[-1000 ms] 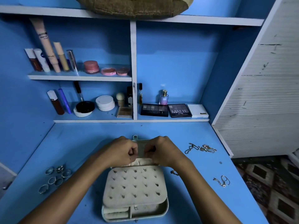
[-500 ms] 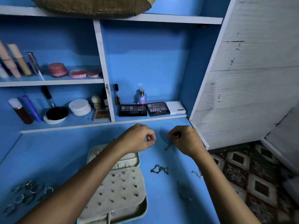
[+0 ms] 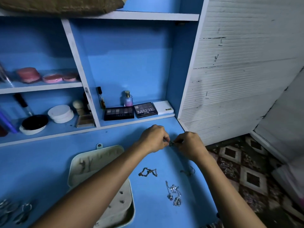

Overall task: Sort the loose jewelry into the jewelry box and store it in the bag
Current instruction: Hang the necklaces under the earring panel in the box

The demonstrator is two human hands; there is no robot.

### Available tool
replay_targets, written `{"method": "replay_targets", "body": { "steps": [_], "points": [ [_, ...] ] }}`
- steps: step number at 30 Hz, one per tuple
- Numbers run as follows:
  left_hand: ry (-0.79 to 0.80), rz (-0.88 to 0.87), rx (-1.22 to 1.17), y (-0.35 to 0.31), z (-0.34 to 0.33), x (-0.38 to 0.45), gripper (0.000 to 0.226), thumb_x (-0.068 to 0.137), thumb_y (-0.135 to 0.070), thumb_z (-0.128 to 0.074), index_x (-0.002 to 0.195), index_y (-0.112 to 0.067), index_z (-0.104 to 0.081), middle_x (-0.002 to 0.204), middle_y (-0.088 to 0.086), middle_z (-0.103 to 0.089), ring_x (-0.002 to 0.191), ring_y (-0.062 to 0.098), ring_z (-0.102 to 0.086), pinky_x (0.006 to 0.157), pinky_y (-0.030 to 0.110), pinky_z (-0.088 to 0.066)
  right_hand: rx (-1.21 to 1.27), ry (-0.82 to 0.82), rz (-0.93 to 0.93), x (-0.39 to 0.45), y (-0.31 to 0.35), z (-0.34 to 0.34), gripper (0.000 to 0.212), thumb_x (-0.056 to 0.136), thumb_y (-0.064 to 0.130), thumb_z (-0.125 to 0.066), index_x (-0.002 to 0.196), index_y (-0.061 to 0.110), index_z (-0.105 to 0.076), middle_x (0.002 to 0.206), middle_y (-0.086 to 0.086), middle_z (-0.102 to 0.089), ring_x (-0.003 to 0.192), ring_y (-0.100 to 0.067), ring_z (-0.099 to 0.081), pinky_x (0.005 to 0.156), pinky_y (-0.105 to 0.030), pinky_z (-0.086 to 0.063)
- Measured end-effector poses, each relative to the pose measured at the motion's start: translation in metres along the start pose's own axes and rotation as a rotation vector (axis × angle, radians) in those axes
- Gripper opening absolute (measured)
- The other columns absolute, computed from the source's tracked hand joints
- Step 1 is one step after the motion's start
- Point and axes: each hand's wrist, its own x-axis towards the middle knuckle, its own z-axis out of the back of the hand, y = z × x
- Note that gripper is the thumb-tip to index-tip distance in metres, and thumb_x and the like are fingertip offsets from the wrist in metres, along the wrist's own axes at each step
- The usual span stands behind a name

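The pale jewelry box (image 3: 77, 163) lies open on the blue desk (image 3: 41, 162), its lid flat toward the shelves and my left forearm crossing over it. To its right, my left hand (image 3: 153, 138) and my right hand (image 3: 189, 143) meet near the desk's far right corner, both pinching one small chain (image 3: 171, 143) between the fingertips. A gold chain (image 3: 148, 172) lies loose below the hands. Nearer me rests a silver chain (image 3: 173, 193). A thin dark piece (image 3: 187, 171) sits by my right forearm. Several rings (image 3: 18, 211) lie at the lower left.
Shelves behind the desk hold eyeshadow palettes (image 3: 119, 113), a perfume bottle (image 3: 128, 98), round compacts (image 3: 60, 113) and brushes. A brown bag (image 3: 62, 5) sits on the top shelf. The desk's right edge drops to a patterned floor (image 3: 246, 170); a white slatted panel (image 3: 238, 71) stands beyond.
Both hands left the jewelry box and moved right to the loose chains. They now pinch one small chain together. My view has swung to the right.
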Motion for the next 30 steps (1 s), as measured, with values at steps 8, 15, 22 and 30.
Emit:
{"method": "replay_targets", "body": {
  "steps": [8, 15, 22, 30],
  "points": [
    [-0.002, 0.101, 0.022, -0.002, -0.018, 0.010, 0.014, 0.087, -0.032, -0.072, 0.097, -0.025, -0.078, 0.093, -0.002, -0.066, 0.096, 0.022, -0.061, 0.079, 0.035, -0.053, -0.020, 0.000, -0.014, -0.001, -0.008, -0.005, 0.014, 0.085, 0.014, -0.070, 0.096, 0.014, -0.080, 0.096, -0.008, -0.075, 0.094, -0.024, -0.067, 0.085, -0.035, -0.053],
    [0.003, -0.007, 0.057, 0.001, -0.019, 0.006, 0.011, 0.094, -0.023, -0.061, 0.093, -0.021, -0.072, 0.099, -0.004, -0.064, 0.102, 0.020, -0.055, 0.086, 0.040, -0.050, -0.019, -0.009, -0.013, -0.001, -0.011, -0.009, 0.014, 0.084, 0.013, -0.069, 0.095, 0.016, -0.079, 0.097, -0.006, -0.074, 0.095, -0.024, -0.066, 0.084, -0.034, -0.053],
    [-0.039, 0.063, -0.274, 0.006, -0.011, 0.000, 0.009, 0.092, -0.021, -0.066, 0.087, -0.019, -0.073, 0.087, -0.009, -0.064, 0.070, 0.012, -0.058, 0.067, 0.031, -0.052, 0.041, -0.035, 0.044, -0.006, -0.008, -0.014, 0.018, 0.086, 0.028, -0.072, 0.104, 0.024, -0.077, 0.099, -0.004, -0.065, 0.092, -0.022, -0.062, 0.077, -0.027, -0.047],
    [-0.079, 0.100, -0.441, 0.010, 0.021, -0.012, 0.008, 0.094, -0.023, -0.064, 0.092, -0.019, -0.071, 0.075, -0.018, -0.059, 0.056, -0.009, -0.049, 0.053, 0.007, -0.035, 0.198, -0.109, 0.031, -0.007, 0.013, 0.002, 0.005, 0.089, 0.022, -0.071, 0.088, 0.022, -0.076, 0.081, 0.008, -0.069, 0.071, -0.008, -0.059, 0.059, -0.010, -0.037]
  ]
}}
